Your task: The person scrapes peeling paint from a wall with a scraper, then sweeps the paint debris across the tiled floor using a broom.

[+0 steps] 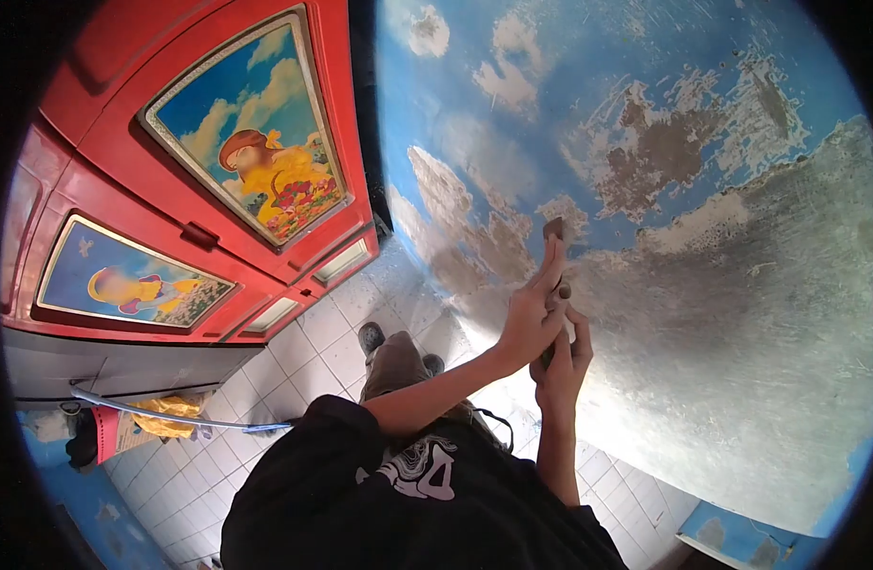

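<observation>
Both my hands are at the blue painted wall point(512, 142), closed around a scraper point(553, 228). Its flat brownish blade meets the wall at a patch of peeled paint. My left hand point(531, 323) is higher up, fingers along the tool close to the blade. Below it, my right hand point(563, 369) wraps round the lower part, where a dark handle shows between the fingers. A rounded dark end point(565, 292) sticks out beside the left hand; whether it belongs to the same tool I cannot tell. Bare grey plaster point(702, 361) covers the wall's lower part.
A red cabinet point(346, 114) with picture panels stands on the left. A blue-grey tube point(189, 418) runs near a yellow cloth or bag point(170, 413) and a pink item point(104, 432). White floor tiles point(294, 370) lie underfoot. A blue ledge point(740, 541) is at lower right.
</observation>
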Motion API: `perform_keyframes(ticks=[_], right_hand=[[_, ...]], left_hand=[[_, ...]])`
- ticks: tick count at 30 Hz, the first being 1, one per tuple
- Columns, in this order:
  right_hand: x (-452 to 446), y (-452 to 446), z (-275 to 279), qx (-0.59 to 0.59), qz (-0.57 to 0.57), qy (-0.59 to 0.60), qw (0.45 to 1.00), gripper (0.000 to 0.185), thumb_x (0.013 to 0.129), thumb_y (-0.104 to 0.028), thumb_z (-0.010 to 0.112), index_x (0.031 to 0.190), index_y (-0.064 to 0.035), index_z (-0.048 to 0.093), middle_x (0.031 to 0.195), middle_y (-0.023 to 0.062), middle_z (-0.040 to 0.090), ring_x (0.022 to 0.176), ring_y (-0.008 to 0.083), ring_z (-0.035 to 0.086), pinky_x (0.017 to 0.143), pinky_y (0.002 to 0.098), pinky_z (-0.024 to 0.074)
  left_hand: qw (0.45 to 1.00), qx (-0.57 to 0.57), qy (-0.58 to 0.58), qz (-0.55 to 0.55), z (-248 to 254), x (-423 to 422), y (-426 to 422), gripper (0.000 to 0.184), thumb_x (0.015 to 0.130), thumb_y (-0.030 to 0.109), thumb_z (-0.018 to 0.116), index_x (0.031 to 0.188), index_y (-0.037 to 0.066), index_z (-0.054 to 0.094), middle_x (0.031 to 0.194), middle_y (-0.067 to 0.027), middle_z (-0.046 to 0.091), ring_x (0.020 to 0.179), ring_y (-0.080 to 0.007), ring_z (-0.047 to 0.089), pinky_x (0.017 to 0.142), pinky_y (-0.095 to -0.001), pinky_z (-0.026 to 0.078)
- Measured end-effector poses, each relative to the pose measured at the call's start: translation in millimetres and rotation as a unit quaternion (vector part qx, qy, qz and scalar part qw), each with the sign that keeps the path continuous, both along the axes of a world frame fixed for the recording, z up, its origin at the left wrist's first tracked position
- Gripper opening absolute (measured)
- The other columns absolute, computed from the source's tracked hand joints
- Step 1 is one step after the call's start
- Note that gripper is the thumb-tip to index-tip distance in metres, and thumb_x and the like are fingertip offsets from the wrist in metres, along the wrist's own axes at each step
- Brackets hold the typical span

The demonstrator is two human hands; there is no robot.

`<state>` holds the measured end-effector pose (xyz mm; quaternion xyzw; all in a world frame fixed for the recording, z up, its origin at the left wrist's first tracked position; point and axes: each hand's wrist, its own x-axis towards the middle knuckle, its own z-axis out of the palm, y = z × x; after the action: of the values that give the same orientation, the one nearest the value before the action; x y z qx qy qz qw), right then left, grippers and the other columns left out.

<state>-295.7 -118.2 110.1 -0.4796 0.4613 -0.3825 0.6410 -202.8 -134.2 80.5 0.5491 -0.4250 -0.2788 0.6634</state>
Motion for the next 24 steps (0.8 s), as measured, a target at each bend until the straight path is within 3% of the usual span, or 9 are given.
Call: perform_keyframes(ticks=[2, 6, 9, 12, 14, 16, 18, 20, 24], right_hand=[[5, 2, -2, 0.007, 0.017, -0.008, 1.0, 0.022, 0.088, -0.009, 0.042, 0.109, -0.0069, 0.047, 0.057, -0.0022, 0.046, 0.038, 0.0011, 0.031, 0.033, 0.0183, 0.0202], [-12, 27, 16, -0.011, -0.033, 0.056, 0.998, 0.022, 0.089, -0.011, 0.042, 0.11, -0.0062, 0.046, 0.056, -0.0029, 0.045, 0.037, 0.0016, 0.031, 0.032, 0.0183, 0.0203], [10, 7, 6, -0.021, -0.045, 0.038, 0.998, 0.022, 0.088, -0.01, 0.043, 0.11, -0.0063, 0.046, 0.054, -0.0042, 0.043, 0.037, 0.001, 0.029, 0.032, 0.0185, 0.0191], [25, -6, -5, -0.029, 0.029, 0.004, 0.999, 0.022, 0.088, -0.011, 0.043, 0.109, -0.0069, 0.048, 0.051, -0.0051, 0.04, 0.037, 0.0005, 0.029, 0.033, 0.0186, 0.0176], [23, 6, 5, -0.013, 0.002, 0.032, 0.999, 0.022, 0.088, -0.01, 0.043, 0.11, -0.0064, 0.047, 0.051, -0.0049, 0.041, 0.038, 0.0, 0.029, 0.033, 0.0183, 0.0178], [10, 19, 14, -0.036, -0.039, 0.066, 0.996, 0.023, 0.088, -0.009, 0.044, 0.11, -0.006, 0.047, 0.051, -0.0046, 0.041, 0.038, 0.0, 0.031, 0.033, 0.0179, 0.0185], [6, 14, 9, -0.06, -0.051, 0.063, 0.995, 0.025, 0.087, -0.008, 0.044, 0.111, -0.0052, 0.047, 0.052, -0.0047, 0.042, 0.038, -0.0001, 0.031, 0.033, 0.0176, 0.0189], [14, 9, 10, -0.048, -0.013, 0.067, 0.997, 0.025, 0.088, -0.01, 0.044, 0.113, -0.0044, 0.046, 0.052, -0.0051, 0.041, 0.038, -0.0005, 0.029, 0.033, 0.0178, 0.0182], [22, 5, -6, -0.047, 0.005, 0.033, 0.998, 0.023, 0.089, -0.012, 0.043, 0.111, -0.0052, 0.046, 0.051, -0.0054, 0.039, 0.037, 0.0, 0.025, 0.032, 0.019, 0.0165]], left_hand=[[1.0, 0.001, -0.006, 0.011, 0, 0, 8, 0.073, 0.072, -0.006, 0.043, 0.138, 0.013, 0.018, 0.122, -0.0225, 0.045, 0.07, -0.0264, 0.056, 0.066, -0.0278, 0.044], [0.995, -0.046, 0.05, -0.068, 14, -18, 29, 0.074, 0.069, -0.007, 0.042, 0.138, 0.01, 0.018, 0.133, -0.021, 0.032, 0.068, -0.0197, 0.052, 0.064, -0.0279, 0.044], [0.994, -0.05, 0.068, -0.074, -8, -9, 9, 0.074, 0.069, -0.006, 0.043, 0.137, 0.01, 0.019, 0.132, -0.0209, 0.034, 0.067, -0.0191, 0.051, 0.064, -0.0269, 0.043], [0.999, -0.038, 0.008, 0.024, -11, 17, -4, 0.073, 0.069, -0.006, 0.043, 0.137, 0.01, 0.02, 0.133, -0.0212, 0.033, 0.068, -0.019, 0.051, 0.065, -0.0261, 0.043], [0.994, 0.071, 0.06, -0.061, -3, 18, 9, 0.061, 0.08, 0.002, 0.046, 0.136, 0.008, 0.021, 0.122, -0.0142, 0.049, 0.085, -0.0093, 0.05, 0.071, -0.0238, 0.042], [0.997, -0.022, 0.052, -0.06, 7, 1, 19, 0.058, 0.083, 0.005, 0.047, 0.136, 0.009, 0.023, 0.121, -0.0155, 0.05, 0.081, -0.0089, 0.051, 0.068, -0.0247, 0.043], [0.994, -0.028, 0.082, -0.068, 12, -3, 19, 0.057, 0.083, 0.005, 0.046, 0.136, 0.011, 0.024, 0.121, -0.0162, 0.05, 0.077, -0.0101, 0.053, 0.065, -0.025, 0.045], [0.994, -0.008, 0.085, -0.065, -5, 2, 7, 0.072, 0.071, -0.004, 0.042, 0.137, 0.011, 0.019, 0.13, -0.0189, 0.039, 0.072, -0.0174, 0.051, 0.067, -0.0259, 0.043], [0.998, -0.005, 0.039, -0.046, -11, 17, 6, 0.074, 0.07, -0.003, 0.042, 0.138, 0.011, 0.017, 0.132, -0.0178, 0.037, 0.073, -0.0171, 0.051, 0.068, -0.026, 0.043]])
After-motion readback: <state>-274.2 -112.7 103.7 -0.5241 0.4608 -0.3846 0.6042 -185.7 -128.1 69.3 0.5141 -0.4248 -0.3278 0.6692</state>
